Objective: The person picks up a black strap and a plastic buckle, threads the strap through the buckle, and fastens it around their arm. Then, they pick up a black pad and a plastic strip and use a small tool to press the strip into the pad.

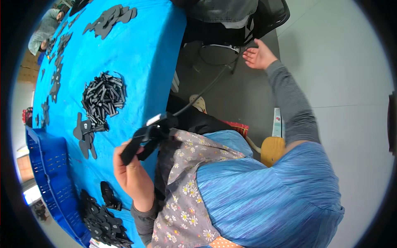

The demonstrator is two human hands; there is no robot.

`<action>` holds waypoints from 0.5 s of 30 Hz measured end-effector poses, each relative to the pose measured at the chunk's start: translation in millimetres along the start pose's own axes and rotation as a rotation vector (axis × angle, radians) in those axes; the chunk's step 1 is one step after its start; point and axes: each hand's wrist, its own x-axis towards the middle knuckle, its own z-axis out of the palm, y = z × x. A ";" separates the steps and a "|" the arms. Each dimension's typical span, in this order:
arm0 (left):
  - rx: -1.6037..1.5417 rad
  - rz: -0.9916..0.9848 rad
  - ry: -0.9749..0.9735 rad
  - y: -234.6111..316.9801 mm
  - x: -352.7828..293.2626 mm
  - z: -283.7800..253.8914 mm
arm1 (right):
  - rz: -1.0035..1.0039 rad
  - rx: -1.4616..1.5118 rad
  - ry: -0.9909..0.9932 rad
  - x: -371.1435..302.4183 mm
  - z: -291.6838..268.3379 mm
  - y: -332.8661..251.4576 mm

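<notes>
A person in a blue top and flowered apron sits at a tabletop (136, 53) covered in bright blue cloth, seen from above.

The left hand (131, 171) is raised just off the tabletop's near edge, fingers curled tight around the lower end of a black strap (138, 144). The strap runs up and to the right from the fist toward a small black device (159, 124) at the person's chest, from which a black cable (206, 89) leads away over the floor.

The right hand (258, 56) is stretched far out to the right, well apart from the table, palm open and fingers spread, holding nothing. It hovers near a black chair (248, 20) with a grey garment draped over it.

On the cloth, a heap of short black strips (103, 99) lies near the middle. Flat black cut-outs (84, 136) sit between that heap and the left hand. More black pieces (109, 18) are scattered toward the far edge, and another pile (103, 223) rests at the near corner. A blue crate (49, 173) stands along the left edge. At the far left corner another person (45, 29) in grey leans over the tabletop.
</notes>
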 end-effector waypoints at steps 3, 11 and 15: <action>-0.003 0.033 0.127 -2.4 8.0 -14.9 | -0.272 -0.627 0.003 -75.9 -21.7 -15.1; -0.295 0.096 0.261 -8.6 41.8 -73.0 | -1.115 -2.464 0.973 -294.0 -15.1 13.2; -0.324 0.140 0.255 -1.7 43.3 -87.3 | 0.146 -2.367 0.435 -282.1 -39.2 6.5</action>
